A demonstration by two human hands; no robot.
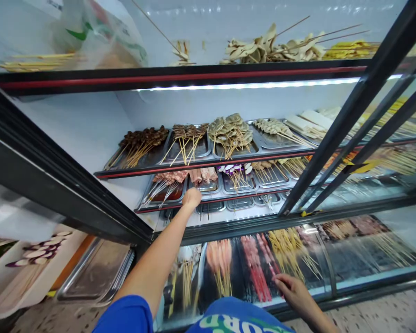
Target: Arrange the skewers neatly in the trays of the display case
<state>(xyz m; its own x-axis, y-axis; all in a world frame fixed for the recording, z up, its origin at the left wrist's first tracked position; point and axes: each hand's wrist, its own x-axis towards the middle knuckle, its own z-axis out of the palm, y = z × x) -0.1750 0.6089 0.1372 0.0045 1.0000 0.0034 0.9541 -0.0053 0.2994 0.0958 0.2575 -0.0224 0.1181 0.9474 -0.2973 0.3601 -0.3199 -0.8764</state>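
Observation:
My left hand [192,198] reaches into the display fridge, at the front of a tray holding rolled pink meat skewers [203,175]. It looks closed, its back towards me, and whatever its fingers grip is hidden. Left of it lie meat skewers with metal sticks [166,180]. Low on the right, my right hand [288,284] has thumb and fingers drawn together. Its fingertips overlap the end of a red meat skewer [266,252] in the lower case; I cannot make out whether they hold it or anything else.
Above is a shelf [208,165] with trays of dark meat skewers [142,141] and pale folded skewers [232,132]. Dark sliding-door frames [336,134] slant at the right. Glass fronts the lower case. Stacked metal trays [95,270] and a white bin [31,273] stand left.

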